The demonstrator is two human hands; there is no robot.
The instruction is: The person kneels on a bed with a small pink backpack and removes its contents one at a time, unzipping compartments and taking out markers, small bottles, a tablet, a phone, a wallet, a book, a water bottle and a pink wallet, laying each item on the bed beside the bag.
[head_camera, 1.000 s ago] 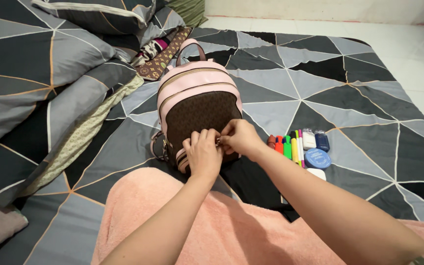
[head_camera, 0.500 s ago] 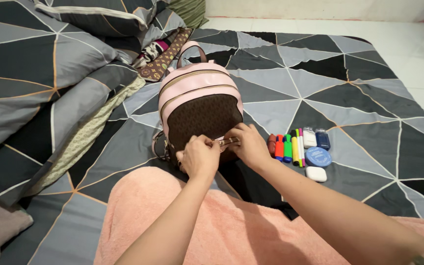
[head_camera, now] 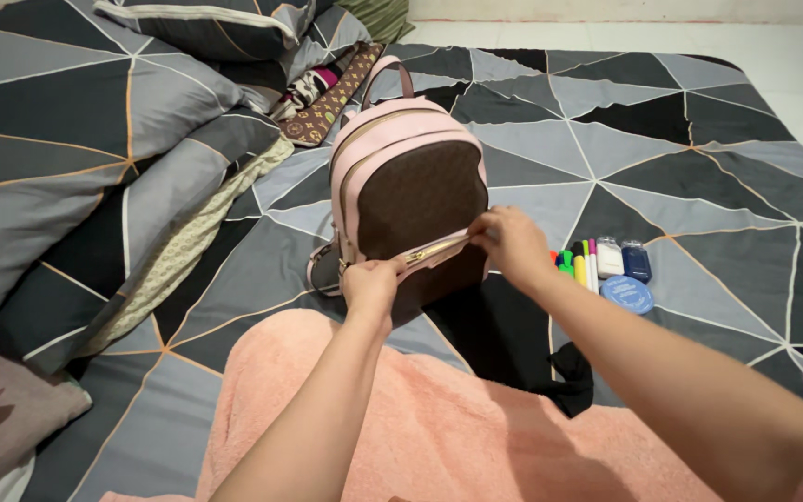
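Observation:
A pink backpack point(head_camera: 392, 139) with a brown patterned front panel lies on the bed. My left hand point(head_camera: 371, 284) pinches the pink edge of its lower front pocket at the left end. At the right end of that pocket, my right hand point(head_camera: 513, 244) grips the zipper pull, fingers closed. The gold zipper line point(head_camera: 434, 250) runs between the two hands. To the right of my right hand, several coloured markers point(head_camera: 576, 265), two small bottles point(head_camera: 623, 258) and a round blue tin point(head_camera: 626, 294) lie on the cover.
A grey, black and orange-lined bed cover point(head_camera: 699, 158) spreads under everything. Pillows and a folded duvet point(head_camera: 76, 158) pile up at the left. A brown patterned strap point(head_camera: 327, 102) lies behind the backpack. A pink towel point(head_camera: 439, 418) covers my lap. White floor point(head_camera: 792, 56) shows far right.
My right hand has slid right along the front pocket's zipper while my left hand stayed at the left end. The view has shifted, so the backpack sits higher and further right.

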